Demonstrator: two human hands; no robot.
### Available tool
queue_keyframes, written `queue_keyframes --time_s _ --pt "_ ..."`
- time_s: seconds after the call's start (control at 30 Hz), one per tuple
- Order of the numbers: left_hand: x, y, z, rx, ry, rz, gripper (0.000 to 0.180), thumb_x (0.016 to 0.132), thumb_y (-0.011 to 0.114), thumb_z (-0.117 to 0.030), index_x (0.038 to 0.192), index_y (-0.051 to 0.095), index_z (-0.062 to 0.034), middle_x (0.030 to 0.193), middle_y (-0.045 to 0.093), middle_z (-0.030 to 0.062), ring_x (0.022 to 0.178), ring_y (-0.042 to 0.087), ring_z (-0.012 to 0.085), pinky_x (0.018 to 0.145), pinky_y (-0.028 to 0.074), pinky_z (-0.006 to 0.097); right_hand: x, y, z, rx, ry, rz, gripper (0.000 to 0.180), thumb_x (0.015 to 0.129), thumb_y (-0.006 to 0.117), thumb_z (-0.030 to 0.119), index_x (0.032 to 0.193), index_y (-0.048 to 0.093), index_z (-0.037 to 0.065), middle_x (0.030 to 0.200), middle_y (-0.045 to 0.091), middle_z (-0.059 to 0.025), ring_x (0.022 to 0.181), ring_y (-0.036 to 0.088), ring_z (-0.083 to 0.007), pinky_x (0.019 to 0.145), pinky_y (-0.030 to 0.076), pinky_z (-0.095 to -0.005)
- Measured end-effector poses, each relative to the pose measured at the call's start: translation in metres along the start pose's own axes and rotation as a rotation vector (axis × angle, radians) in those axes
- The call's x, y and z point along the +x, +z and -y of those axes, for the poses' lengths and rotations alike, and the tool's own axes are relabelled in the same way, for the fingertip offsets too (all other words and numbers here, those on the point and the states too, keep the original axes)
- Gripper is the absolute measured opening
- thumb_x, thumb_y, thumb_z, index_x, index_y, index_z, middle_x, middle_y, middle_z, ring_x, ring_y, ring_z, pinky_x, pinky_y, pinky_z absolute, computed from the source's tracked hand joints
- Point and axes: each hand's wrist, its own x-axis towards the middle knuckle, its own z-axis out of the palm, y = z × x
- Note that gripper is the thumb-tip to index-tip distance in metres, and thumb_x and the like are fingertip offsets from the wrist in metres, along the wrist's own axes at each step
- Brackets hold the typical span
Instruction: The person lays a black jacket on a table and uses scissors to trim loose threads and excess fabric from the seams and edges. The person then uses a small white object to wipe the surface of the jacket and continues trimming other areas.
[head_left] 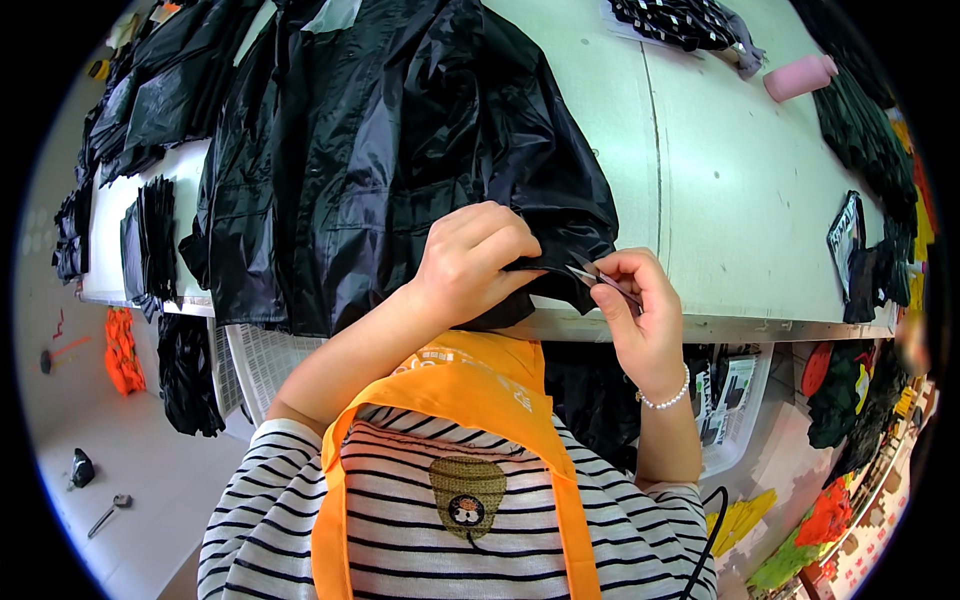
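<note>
A shiny black jacket (370,150) lies spread on the pale table, its lower edge hanging near the front. My left hand (478,258) is closed on a fold of the jacket by the sleeve end. In my right hand (640,305) is a small pair of thread snips (590,277), gripped between thumb and fingers. The snips' pointed blades are parted and face left, close to the black cloth edge; whether they touch it I cannot tell.
Stacks of folded black garments (165,85) lie at the left. A pink bottle (800,78) rests on its side at the back right, beside dark cloth pieces. Below the table edge (740,328) stands a white bin (735,440) with packaged black items.
</note>
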Motion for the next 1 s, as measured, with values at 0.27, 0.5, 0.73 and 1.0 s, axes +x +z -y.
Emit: queue_keyframes --time_s 0.27,0.5,0.73,1.0 --pt "0.002 0.002 0.000 -0.009 -0.001 -0.019 0.031 0.047 0.078 -0.001 0.072 0.058 -0.0040 0.067 0.057 0.0069 0.060 0.058 0.0214 0.051 0.044 0.028 0.005 0.000 0.000 0.043 0.038 0.033 0.014 0.084 0.064 0.006 0.090 0.054 0.000 0.080 0.055 -0.0019 0.066 0.048 -0.0041 0.060 0.040 -0.0169" --pt "0.001 0.003 0.000 -0.010 -0.011 -0.016 0.031 0.049 0.079 -0.003 0.072 0.058 -0.0042 0.067 0.057 0.0069 0.059 0.057 0.0221 0.051 0.044 0.028 0.006 0.000 -0.002 0.085 0.042 0.018 0.013 0.085 0.064 0.007 0.090 0.054 0.000 0.079 0.057 0.0002 0.066 0.048 -0.0028 0.060 0.039 -0.0155" --pt "-0.022 0.012 -0.014 -0.210 -0.060 0.598 0.033 0.063 0.077 -0.023 0.082 0.059 -0.0040 0.081 0.058 0.0089 0.074 0.058 0.0271 0.062 0.046 0.037 0.028 -0.022 -0.029 -0.051 -0.041 -0.220 0.044 0.080 0.072 0.023 0.111 0.049 0.004 0.085 0.051 0.0008 0.067 0.043 -0.0060 0.061 0.039 -0.0199" --pt "-0.116 -0.092 0.013 0.256 -0.690 0.159 0.026 0.071 0.073 -0.012 0.094 0.064 -0.0036 0.092 0.063 0.0114 0.085 0.061 0.0275 0.074 0.049 0.033 0.066 -0.191 -0.262 -0.951 0.083 -0.735 0.048 0.079 0.065 0.015 0.122 0.046 0.002 0.098 0.056 -0.0134 0.084 0.058 -0.0245 0.075 0.048 -0.0326"
